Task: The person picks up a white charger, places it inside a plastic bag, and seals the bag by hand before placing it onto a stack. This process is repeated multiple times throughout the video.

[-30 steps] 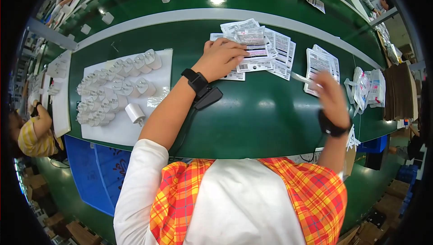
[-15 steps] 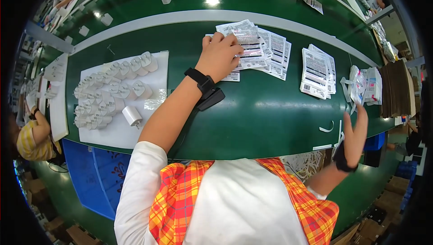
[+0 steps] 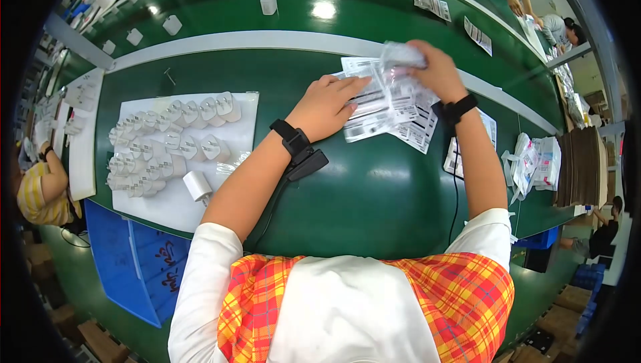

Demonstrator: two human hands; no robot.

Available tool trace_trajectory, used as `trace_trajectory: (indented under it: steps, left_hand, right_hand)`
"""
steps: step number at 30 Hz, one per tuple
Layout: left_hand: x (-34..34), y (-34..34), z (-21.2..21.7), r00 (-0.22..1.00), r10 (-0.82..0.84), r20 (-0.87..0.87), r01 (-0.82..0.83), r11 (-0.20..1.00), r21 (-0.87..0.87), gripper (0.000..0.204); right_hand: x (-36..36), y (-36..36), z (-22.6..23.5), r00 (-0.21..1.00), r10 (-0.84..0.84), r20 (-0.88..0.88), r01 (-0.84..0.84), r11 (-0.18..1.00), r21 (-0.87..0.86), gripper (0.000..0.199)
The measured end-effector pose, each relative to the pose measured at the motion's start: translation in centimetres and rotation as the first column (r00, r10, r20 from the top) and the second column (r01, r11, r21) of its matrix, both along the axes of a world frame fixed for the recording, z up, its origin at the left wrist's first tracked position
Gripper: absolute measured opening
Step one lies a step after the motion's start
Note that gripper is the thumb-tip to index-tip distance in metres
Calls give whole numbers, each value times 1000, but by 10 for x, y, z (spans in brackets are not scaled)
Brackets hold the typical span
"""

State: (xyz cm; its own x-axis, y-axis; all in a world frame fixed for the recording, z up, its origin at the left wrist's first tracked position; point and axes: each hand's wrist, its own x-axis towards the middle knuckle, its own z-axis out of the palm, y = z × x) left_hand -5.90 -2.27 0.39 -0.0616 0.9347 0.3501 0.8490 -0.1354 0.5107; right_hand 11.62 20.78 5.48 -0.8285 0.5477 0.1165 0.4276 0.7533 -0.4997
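My left hand [image 3: 326, 106] lies on a pile of printed white plastic packets [image 3: 364, 122], fingers stretched over the top ones. At the pile's far right edge my right hand [image 3: 437, 72], smeared by motion, is closed on the raised, crumpled end of a clear plastic bag [image 3: 400, 59]. The bag hangs over the packets between my two hands. Partly hidden by my right forearm is a second stack of printed packets [image 3: 487, 129]. Both wrists wear black bands.
White plug adapters [image 3: 167, 119] stand in rows on a white sheet [image 3: 244, 119] at left, one lying apart. Folded white bags [image 3: 534, 162] and brown cardboard [image 3: 581, 166] are at right. A white rail [image 3: 267, 39] borders the far side. A blue bin [image 3: 127, 263] sits below left. Co-workers sit nearby.
My right hand has swung from the lower right up to the packet pile and taken hold of a clear bag's end. My left hand stays on the pile. The view has shifted slightly.
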Motion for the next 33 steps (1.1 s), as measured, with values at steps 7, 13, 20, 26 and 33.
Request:
trace_trajectory:
  steps: [7, 13, 20, 26, 33]
  left_hand:
    - [-13, 6, -14, 1000, 21, 6, -21, 1000, 14, 44]
    - [-10, 8, -3, 997, 83, -13, -84, 989, -123, 45]
    - [-6, 7, -18, 990, 112, -83, -120, 988, -92, 54]
    - [-3, -3, -15, 981, 127, -148, -129, 992, 0, 67]
    - [9, -2, -3, 979, 140, -151, -150, 987, -58, 53]
  right_hand:
    - [-18, -34, 6, 993, 116, 2, -114, 974, 195, 41]
    - [-33, -114, -15, 895, 428, 124, -446, 866, 226, 32]
    - [-18, -115, -3, 756, 602, 258, -630, 776, 35, 28]
    - [13, -101, 47, 737, 650, 188, -577, 749, -326, 18]
    - [-209, -30, 33, 890, 387, -242, -455, 795, -402, 48]
